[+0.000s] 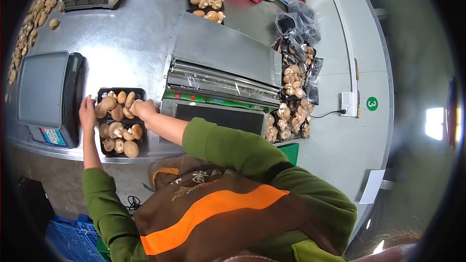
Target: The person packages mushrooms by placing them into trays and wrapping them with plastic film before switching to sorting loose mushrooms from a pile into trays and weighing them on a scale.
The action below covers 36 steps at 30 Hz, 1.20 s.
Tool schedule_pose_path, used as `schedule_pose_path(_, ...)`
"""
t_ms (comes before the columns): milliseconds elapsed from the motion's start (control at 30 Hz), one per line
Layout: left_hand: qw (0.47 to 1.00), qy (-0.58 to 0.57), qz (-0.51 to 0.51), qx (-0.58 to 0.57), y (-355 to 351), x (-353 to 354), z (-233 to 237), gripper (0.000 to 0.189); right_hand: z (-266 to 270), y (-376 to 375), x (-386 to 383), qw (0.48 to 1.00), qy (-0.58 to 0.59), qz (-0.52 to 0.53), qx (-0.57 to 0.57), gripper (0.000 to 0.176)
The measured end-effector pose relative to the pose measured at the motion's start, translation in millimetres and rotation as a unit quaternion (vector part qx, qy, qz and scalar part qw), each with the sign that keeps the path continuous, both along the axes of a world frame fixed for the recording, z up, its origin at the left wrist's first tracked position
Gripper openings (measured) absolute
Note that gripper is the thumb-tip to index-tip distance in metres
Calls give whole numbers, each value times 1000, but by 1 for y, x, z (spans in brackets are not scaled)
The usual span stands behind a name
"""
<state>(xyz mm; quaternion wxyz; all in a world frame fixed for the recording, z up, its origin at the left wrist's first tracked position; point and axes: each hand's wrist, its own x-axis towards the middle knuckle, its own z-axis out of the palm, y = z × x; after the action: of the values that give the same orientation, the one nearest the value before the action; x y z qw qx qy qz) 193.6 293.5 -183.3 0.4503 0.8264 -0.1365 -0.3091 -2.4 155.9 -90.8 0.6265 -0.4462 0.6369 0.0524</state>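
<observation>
Wrapping machine [225, 58] occupies the centre of the metal tabletop [126, 36] and serves as the position reference. Left of the machine, the rear tray [120, 90] and the front tray [144, 138] stand end to end, both black and loaded with brown mushrooms [131, 149]. The right hand [144, 110] is at the machine-side edge of the rear tray, fingers curled; whether they grip a mushroom cannot be determined. The left hand [87, 113] is just beside the opposite edge of the rear tray, fingers extended; contact with the tray cannot be confirmed. Farther left of the machine, beyond this hand, sits a digital scale [43, 82] with a blue keypad. Additional trayed mushrooms [204, 3] lie behind the machine; grouped mushroom packs [291, 78] lie to its right.
</observation>
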Motion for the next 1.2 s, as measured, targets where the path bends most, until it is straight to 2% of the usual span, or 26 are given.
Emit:
schedule_pose_path(67, 997, -26, -35, 56, -12, -3, -14, 47, -15, 8, 1, 997, 44, -5, -67, 60)
schedule_pose_path(100, 999, -33, -14, 0, -16, -10, -21, 49, -23, 10, 4, 993, 35, 48, -103, 65)
schedule_pose_path(133, 999, -15, 35, -21, -24, -18, -8, 50, -25, 10, 6, 993, 35, 44, -102, 65)
schedule_pose_path(200, 995, -83, 44, -13, -32, -18, 11, 50, -27, 15, 6, 982, 21, 53, -182, 64)
schedule_pose_path(267, 989, -131, 63, 5, -39, -7, 35, 51, 1, 7, 6, 983, -41, 72, -163, 61)
schedule_pose_path(300, 985, -151, 83, 15, -47, -6, 64, 52, -2, 7, 4, 980, -133, 17, -147, 57)
schedule_pose_path(333, 982, -178, 23, 54, -51, 4, 84, 59, 39, 0, 2, 973, -139, 43, -179, 60)
schedule_pose_path(367, 973, -225, 8, 50, -59, 13, 94, 60, 45, 0, -3, 957, -138, 39, -250, 65)
schedule_pose_path(400, 995, -82, 52, -1, -76, 13, 125, 60, 68, -11, -12, 948, -174, 55, -260, 68)
schedule_pose_path(433, 991, 58, 73, -95, -92, 10, 144, 62, 82, -22, -21, 945, -207, 30, -252, 69)
schedule_pose_path(467, 986, 66, 100, -112, -110, 5, 160, 65, 93, -32, -30, 939, -244, 7, -242, 70)
schedule_pose_path(533, 989, 104, 53, -92, -153, -34, 228, 67, 113, -66, -54, 929, -246, -11, -278, 71)
schedule_pose_path(567, 983, 116, 34, -139, -173, -44, 221, 68, 117, -85, -70, 919, -223, -14, -326, 73)
schedule_pose_path(600, 986, 93, -15, -137, -196, -54, 216, 65, 121, -105, -87, 906, -220, -27, -361, 75)
schedule_pose_path(633, 982, 93, -61, -155, -221, -69, 211, 61, 136, -128, -107, 919, -221, -47, -323, 75)
schedule_pose_path(667, 983, 27, -80, -162, -245, -95, 216, 59, 129, -150, -127, 913, -238, -76, -322, 76)
schedule_pose_path(700, 976, 58, -134, -160, -267, -114, 219, 59, 129, -172, -147, 912, -234, -83, -327, 77)
schedule_pose_path(767, 965, 27, -180, -188, -308, -153, 206, 60, 132, -212, -187, 913, -252, -96, -306, 68)
schedule_pose_path(800, 970, -23, -170, -170, -326, -170, 189, 59, 120, -230, -207, 917, -200, -95, -331, 61)
schedule_pose_path(867, 958, 38, -264, -108, -341, -196, 194, 59, 122, -251, -235, 922, -177, -105, -327, 56)
schedule_pose_path(900, 956, 19, -273, -110, -347, -206, 188, 58, 119, -256, -246, 920, -177, -109, -332, 56)
schedule_pose_path(967, 954, -10, -281, -104, -346, -221, 187, 57, 119, -260, -261, 954, -84, -70, -280, 53)
schedule_pose_path(1067, 962, -6, -237, -138, -333, -223, 185, 56, 110, -251, -277, 942, -134, -47, -306, 50)
schedule_pose_path(1100, 957, 2, -258, -137, -321, -215, 187, 51, 108, -242, -285, 929, -63, -81, -354, 47)
schedule_pose_path(1167, 964, -97, -165, -185, -287, -209, 180, 43, 112, -225, -315, 852, 9, -33, -523, 44)
schedule_pose_path(1200, 954, -136, -182, -193, -263, -202, 188, 36, 113, -215, -336, 857, 28, -28, -514, 40)
